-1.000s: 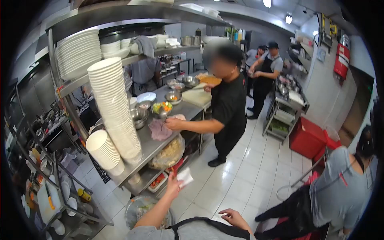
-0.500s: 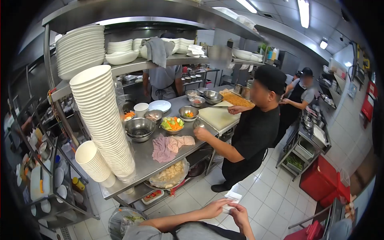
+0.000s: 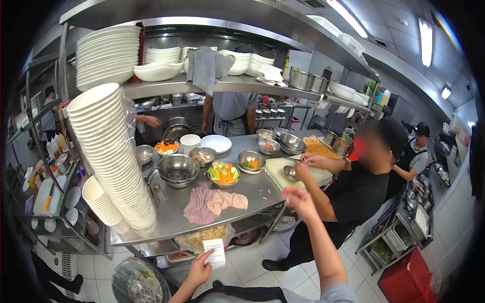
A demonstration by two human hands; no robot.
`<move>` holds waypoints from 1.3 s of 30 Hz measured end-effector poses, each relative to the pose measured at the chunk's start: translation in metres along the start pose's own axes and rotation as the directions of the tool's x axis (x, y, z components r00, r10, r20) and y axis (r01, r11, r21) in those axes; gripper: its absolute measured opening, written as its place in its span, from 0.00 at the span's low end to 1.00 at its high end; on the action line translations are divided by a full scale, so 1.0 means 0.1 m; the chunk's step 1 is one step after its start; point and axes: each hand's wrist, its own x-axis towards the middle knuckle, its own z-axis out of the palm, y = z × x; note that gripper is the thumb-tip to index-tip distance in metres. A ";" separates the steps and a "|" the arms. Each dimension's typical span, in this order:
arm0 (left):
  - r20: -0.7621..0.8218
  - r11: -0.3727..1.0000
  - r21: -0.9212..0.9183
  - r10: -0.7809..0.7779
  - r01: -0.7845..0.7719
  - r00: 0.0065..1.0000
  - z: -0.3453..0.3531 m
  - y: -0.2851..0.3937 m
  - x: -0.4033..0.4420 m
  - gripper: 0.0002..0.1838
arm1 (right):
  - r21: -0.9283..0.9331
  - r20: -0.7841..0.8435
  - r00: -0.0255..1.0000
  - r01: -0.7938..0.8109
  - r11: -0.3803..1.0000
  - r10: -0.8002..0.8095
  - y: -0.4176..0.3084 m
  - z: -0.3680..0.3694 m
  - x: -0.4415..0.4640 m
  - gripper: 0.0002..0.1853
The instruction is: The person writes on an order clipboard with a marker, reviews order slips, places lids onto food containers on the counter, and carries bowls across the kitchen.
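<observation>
A white paper slip with faint printed lines (image 3: 214, 253) is held in my left hand (image 3: 200, 268), low in front of the steel table (image 3: 242, 189). My right hand (image 3: 300, 202) is raised near the table's front edge, its fingers bent and blurred, and I cannot make out anything in it. Just beyond it, a co-worker in black (image 3: 361, 187) holds a small metal bowl (image 3: 290, 172) above the white cutting board (image 3: 275, 171). Crumpled pink and purple cloths (image 3: 214, 203) lie on the table to the left of my right hand.
Tall stacked paper cups (image 3: 113, 156) stand at the table's left end. Behind the cloths are a vegetable bowl (image 3: 223, 174) and metal bowls (image 3: 178, 169). A lined bin (image 3: 141, 283) is on the floor at the lower left. Overhead, a shelf (image 3: 166, 87) holds white plates.
My hands, together on the paper half a second ago, are now apart: the left keeps the slip, the right has risen toward the table. The view has turned, and the co-worker's bowl is over the board.
</observation>
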 end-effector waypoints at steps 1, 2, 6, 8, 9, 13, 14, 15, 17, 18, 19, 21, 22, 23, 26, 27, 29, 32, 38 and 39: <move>-0.023 0.998 -0.014 -0.062 0.062 0.998 -0.07 -0.09 0.05 0.30 | 0.043 -0.031 0.999 0.042 0.998 -0.041 -0.03 -0.07 0.27 0.15; -0.068 0.998 -0.054 -0.038 0.035 0.997 -0.09 -0.21 0.13 0.30 | 0.127 -0.082 0.996 0.041 0.991 -0.031 -0.08 -0.14 0.53 0.15; -0.187 0.989 -0.144 -0.048 0.021 0.981 -0.08 -0.24 0.55 0.29 | 0.385 -0.179 0.983 0.115 0.916 -0.048 -0.17 -0.54 1.51 0.12; -0.177 0.999 -0.044 0.008 -0.016 0.984 -0.13 -0.03 0.81 0.29 | 0.134 -0.218 0.962 0.198 0.971 -0.166 -0.14 -0.91 1.99 0.15; -0.134 0.998 -0.032 -0.059 0.055 0.989 -0.13 0.02 0.91 0.29 | 0.158 -0.260 0.952 0.209 0.965 -0.164 -0.11 -1.10 2.23 0.15; -0.172 0.999 -0.047 0.002 -0.010 0.985 -0.07 0.05 1.24 0.28 | 0.297 -0.350 0.921 0.285 0.911 -0.173 -0.15 -1.91 3.03 0.28; -0.203 0.998 -0.062 -0.013 0.001 0.979 -0.09 0.00 1.28 0.28 | 0.342 -0.405 0.912 0.220 0.914 -0.068 -0.25 -2.12 3.23 0.37; -0.236 0.997 -0.079 -0.027 0.008 0.971 -0.10 -0.05 1.32 0.29 | 0.309 -0.470 0.879 0.252 0.917 -0.083 -0.32 -2.23 3.35 0.41; -0.309 0.995 -0.098 -0.057 0.027 0.949 -0.08 -0.09 1.35 0.29 | 0.249 -0.645 0.764 0.219 0.943 -0.007 -0.80 -1.82 3.26 0.34; -0.352 0.994 -0.099 -0.071 0.039 0.933 -0.10 -0.10 1.35 0.29 | 0.277 -0.318 0.947 0.050 0.960 0.042 -0.48 -2.73 3.80 0.47; -0.395 0.994 -0.100 -0.086 0.050 0.915 -0.10 -0.10 1.35 0.29 | 0.243 -0.458 0.888 0.090 0.966 0.033 -0.56 -2.64 3.86 0.52; -0.499 0.992 -0.107 -0.115 0.071 0.859 -0.04 -0.07 1.37 0.29 | 0.271 -0.580 0.798 -0.002 0.963 0.164 -0.54 -2.94 4.21 0.40; -0.542 0.991 -0.102 -0.125 0.083 0.831 0.01 -0.07 1.37 0.29 | 0.261 -0.572 0.809 0.022 0.965 0.136 -0.50 -3.06 4.37 0.39; -0.580 0.990 -0.098 -0.136 0.097 0.803 0.06 -0.06 1.36 0.29 | 0.254 -0.561 0.819 0.033 0.967 0.119 -0.42 -3.23 4.54 0.39; -0.615 0.979 -0.117 -0.205 0.169 0.761 0.24 0.01 1.44 0.29 | 0.239 -0.545 0.835 0.075 0.968 0.070 -0.31 -3.57 4.92 0.36; -0.619 0.974 -0.133 -0.227 0.184 0.752 0.31 0.04 1.48 0.29 | 0.233 -0.548 0.835 0.095 0.968 0.050 -0.27 -3.66 5.01 0.35; -0.630 0.975 -0.117 -0.218 0.187 0.745 0.43 0.04 1.58 0.29 | 0.216 -0.552 0.834 0.113 0.970 0.026 -0.25 -3.84 5.16 0.33; -0.586 0.966 -0.084 -0.247 0.246 0.772 0.50 0.19 1.73 0.28 | 0.191 -0.570 0.821 0.162 0.968 -0.025 -0.19 -4.03 5.28 0.30; -0.618 0.982 -0.075 -0.181 0.172 0.765 0.50 0.24 1.85 0.28 | 0.185 -0.581 0.794 0.344 0.921 -0.180 -0.11 -4.32 5.21 0.24; -0.626 0.977 -0.094 -0.209 0.193 0.751 0.48 0.25 1.84 0.28 | 0.197 -0.565 0.792 0.403 0.894 -0.232 -0.08 -4.34 5.17 0.24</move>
